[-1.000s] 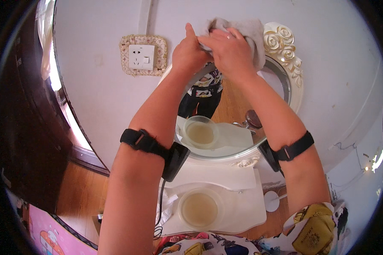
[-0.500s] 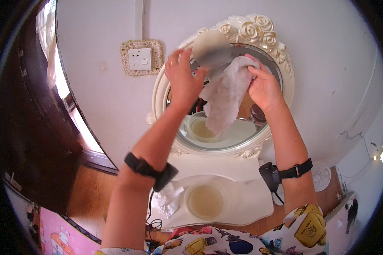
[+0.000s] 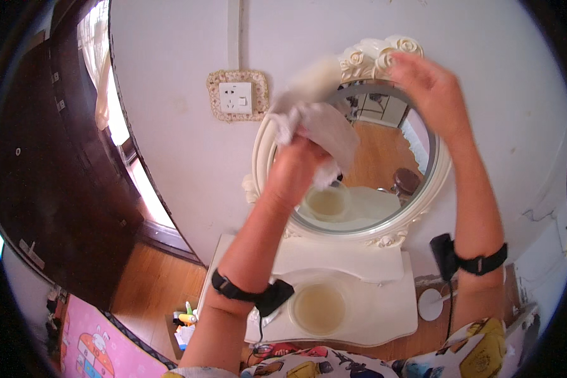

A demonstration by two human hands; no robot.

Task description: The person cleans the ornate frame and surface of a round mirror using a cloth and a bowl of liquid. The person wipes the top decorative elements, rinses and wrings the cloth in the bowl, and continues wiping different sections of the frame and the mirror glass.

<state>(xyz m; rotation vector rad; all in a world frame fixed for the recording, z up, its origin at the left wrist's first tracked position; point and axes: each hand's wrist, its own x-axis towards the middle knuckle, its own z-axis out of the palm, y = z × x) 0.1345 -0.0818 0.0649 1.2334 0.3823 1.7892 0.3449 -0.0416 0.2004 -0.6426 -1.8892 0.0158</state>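
One cloth [image 3: 327, 129], pale grey, is bunched in the left hand [image 3: 299, 165] in front of the left part of the one oval mirror [image 3: 384, 148]. That hand's fingers are curled into the cloth and mostly hidden by it, so how tightly they close cannot be told. The right hand [image 3: 431, 85] is blurred, its fingers loosely extended and nothing seen in them; it is at the far right of the white frame [image 3: 444, 167], by the carved roses [image 3: 356, 61], and whether it touches cannot be told.

One bowl [image 3: 292, 309] stands on the near part of the white table [image 3: 381, 309], holding cloudy yellowish liquid [image 3: 321, 307]; the mirror shows its reflection. To the left, a brown box [image 3: 171, 334] holds a few small items, one yellow and one green.

Both arms reach forward, the left slanting right, the right rising nearly straight, its wrist bent left. Two black straps, left [image 3: 230, 288] and right [image 3: 485, 263], circle the forearms, one each. One socket plate [image 3: 236, 97] is on the wall left of the mirror.
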